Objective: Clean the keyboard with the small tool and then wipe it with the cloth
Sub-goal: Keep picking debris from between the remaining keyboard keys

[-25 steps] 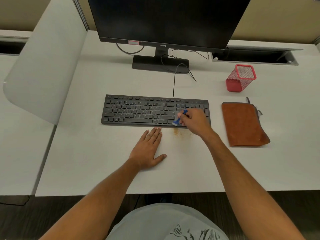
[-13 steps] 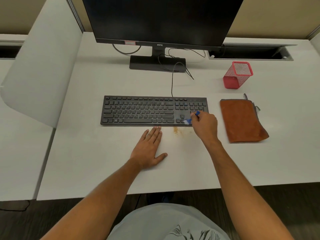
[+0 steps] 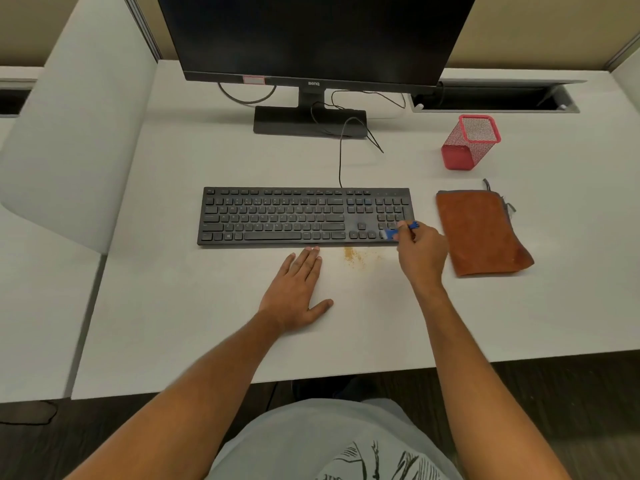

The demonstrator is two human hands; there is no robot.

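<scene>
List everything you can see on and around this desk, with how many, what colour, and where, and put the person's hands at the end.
keyboard: one, black, middle of the desk, cable running back toward the monitor
small tool: one, blue, over the keyboard's right end, near corner
cloth: one, orange-brown, flat on the desk right of the keyboard
crumbs: small tan scatter, on the desk just in front of the keyboard
monitor: one, black, at the back of the desk
mesh cup: one, red, back right
desk: one, white
divider panel: one, white, left side
left hand: flat on the desk, fingers straight
right hand: pinches the small tool
</scene>
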